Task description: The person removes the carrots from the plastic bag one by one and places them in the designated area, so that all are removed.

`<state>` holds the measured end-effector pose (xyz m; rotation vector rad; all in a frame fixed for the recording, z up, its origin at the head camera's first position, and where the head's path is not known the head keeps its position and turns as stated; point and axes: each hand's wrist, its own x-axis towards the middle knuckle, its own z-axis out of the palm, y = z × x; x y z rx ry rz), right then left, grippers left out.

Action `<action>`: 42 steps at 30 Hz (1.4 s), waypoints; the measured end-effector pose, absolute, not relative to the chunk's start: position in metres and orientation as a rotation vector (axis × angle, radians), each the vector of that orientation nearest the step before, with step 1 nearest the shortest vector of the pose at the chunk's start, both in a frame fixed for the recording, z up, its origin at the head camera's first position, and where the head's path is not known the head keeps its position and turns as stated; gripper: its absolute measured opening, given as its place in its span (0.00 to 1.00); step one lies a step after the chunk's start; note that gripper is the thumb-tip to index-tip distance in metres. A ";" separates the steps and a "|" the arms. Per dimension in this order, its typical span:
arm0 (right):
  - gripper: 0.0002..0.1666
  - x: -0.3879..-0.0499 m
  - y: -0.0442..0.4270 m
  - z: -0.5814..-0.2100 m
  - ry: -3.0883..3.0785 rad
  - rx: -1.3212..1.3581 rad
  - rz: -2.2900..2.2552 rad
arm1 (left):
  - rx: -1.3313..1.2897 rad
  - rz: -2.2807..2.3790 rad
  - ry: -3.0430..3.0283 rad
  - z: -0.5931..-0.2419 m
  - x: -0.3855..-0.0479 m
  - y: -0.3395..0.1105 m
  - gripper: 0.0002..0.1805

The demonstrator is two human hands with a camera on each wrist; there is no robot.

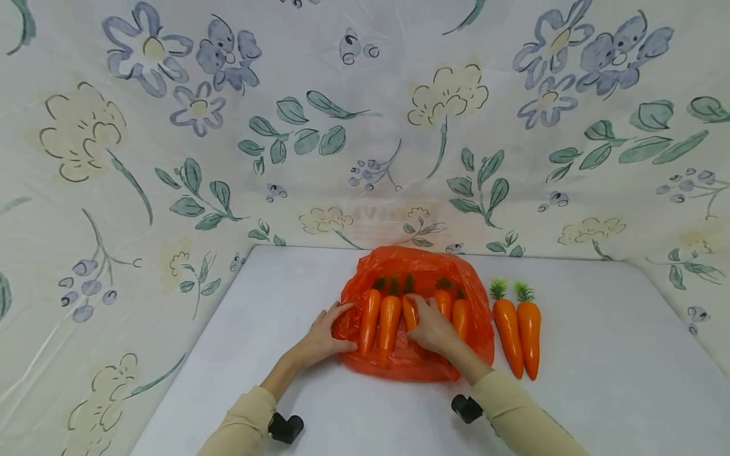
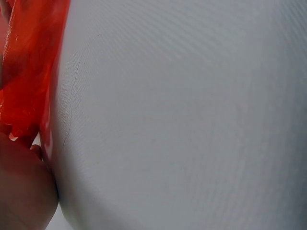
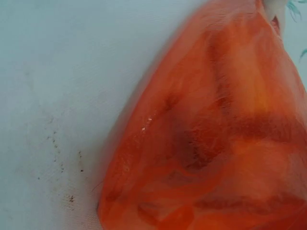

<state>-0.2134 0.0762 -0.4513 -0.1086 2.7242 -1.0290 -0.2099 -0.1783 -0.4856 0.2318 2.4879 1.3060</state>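
Between the hands (image 1: 324, 337) (image 1: 436, 328), bagged carrots (image 1: 390, 322).

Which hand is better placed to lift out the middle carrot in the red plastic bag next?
Probably the right hand: it grips that middle carrot, while the left hand rests at the left side of the red plastic bag.

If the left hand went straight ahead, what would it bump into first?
Probably the leftmost carrot inside the red bag, since the left hand is at the bag's edge; depth is unclear.
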 end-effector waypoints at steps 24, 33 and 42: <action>0.45 -0.207 0.081 -0.450 2.648 -0.095 -1.160 | 0.242 1.293 2.488 -0.483 -0.209 -0.178 0.47; 0.42 -0.205 0.083 -0.442 2.679 -0.121 -1.270 | 0.249 1.305 2.476 -0.485 -0.210 -0.180 0.47; 0.36 -0.205 0.091 -0.431 2.624 -0.069 -1.373 | 0.239 1.301 2.489 -0.485 -0.210 -0.180 0.47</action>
